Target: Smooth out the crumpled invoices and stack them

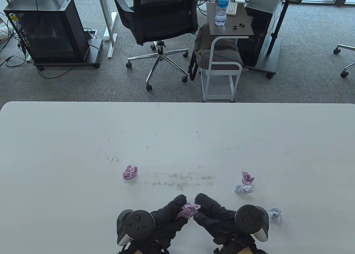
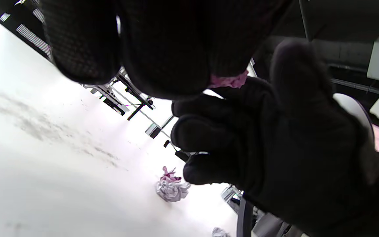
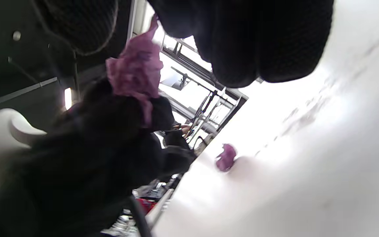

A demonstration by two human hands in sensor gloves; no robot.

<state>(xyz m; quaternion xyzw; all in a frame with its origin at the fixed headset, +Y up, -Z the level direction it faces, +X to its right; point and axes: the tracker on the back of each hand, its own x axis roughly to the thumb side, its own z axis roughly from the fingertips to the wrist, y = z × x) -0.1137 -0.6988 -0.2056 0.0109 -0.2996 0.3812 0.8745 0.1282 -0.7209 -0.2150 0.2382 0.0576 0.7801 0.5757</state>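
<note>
A: Paper, pink and balled tight: crumpled invoice (image 1: 189,210) held just above the bench (image 1: 69,154), pinched between left hand (image 1: 163,219) and right hand (image 1: 219,219).

B: Fingers?

A: Curled on both sides, left fingers (image 1: 177,202) on one edge of the wad, right fingers (image 1: 203,201) on the other. Seen clearly in the right wrist view, wad (image 3: 137,70) sticking up between the gloves.

B: Handling?

A: Probably very light, soft, easy to tear. Best taken at loose outer flaps and teased apart, not yanked. Likely springy too, so pressing flat with palms afterwards. Thick gloves, so fine edges hard to feel.

B: Around the held invoice?

A: Another pink ball (image 1: 130,172) beyond it and to the left, well apart. To the right and beyond, pink wad (image 1: 247,177) touching or nearly touching a white one (image 1: 243,189). Second white ball (image 1: 275,213) right of it, just beside the right hand's tracker (image 1: 251,218).

B: In the way?

A: Nothing between the hands. Bare bench beyond the held invoice, some grey smudges (image 1: 180,180) there. No stack visible yet.
</note>
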